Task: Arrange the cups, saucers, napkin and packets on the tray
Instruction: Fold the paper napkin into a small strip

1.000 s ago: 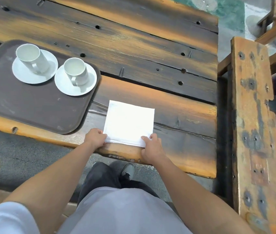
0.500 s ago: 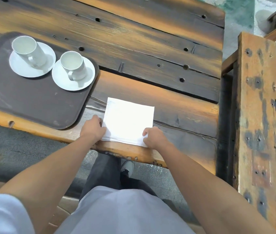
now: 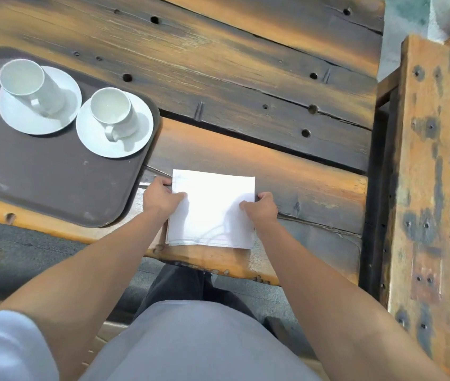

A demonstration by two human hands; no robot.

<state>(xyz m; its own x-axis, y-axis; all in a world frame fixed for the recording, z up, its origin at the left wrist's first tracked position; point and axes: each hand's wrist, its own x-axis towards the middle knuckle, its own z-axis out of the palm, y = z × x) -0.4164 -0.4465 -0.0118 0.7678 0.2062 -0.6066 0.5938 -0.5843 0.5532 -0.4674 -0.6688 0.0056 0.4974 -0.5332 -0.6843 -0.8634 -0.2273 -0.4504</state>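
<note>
Edgewise, folded white cloth napkin (image 3: 212, 207) is pinched by left hand (image 3: 160, 200) and right hand (image 3: 263, 209) (thumbs atop); layers could be splayed by uneven lifting.

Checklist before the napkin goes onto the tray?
1. Grip of left hand on napkin: ok, pinches the left edge.
2. Grip of right hand: ok, pinches the right edge.
3. Napkin folded flat: ok.
4. Bare room on tray: ok, near half.
5. Clear of left cup and right cup: ok, both upright at the tray's far side.
6. Where the packets are: cannot tell, none in view.
</note>
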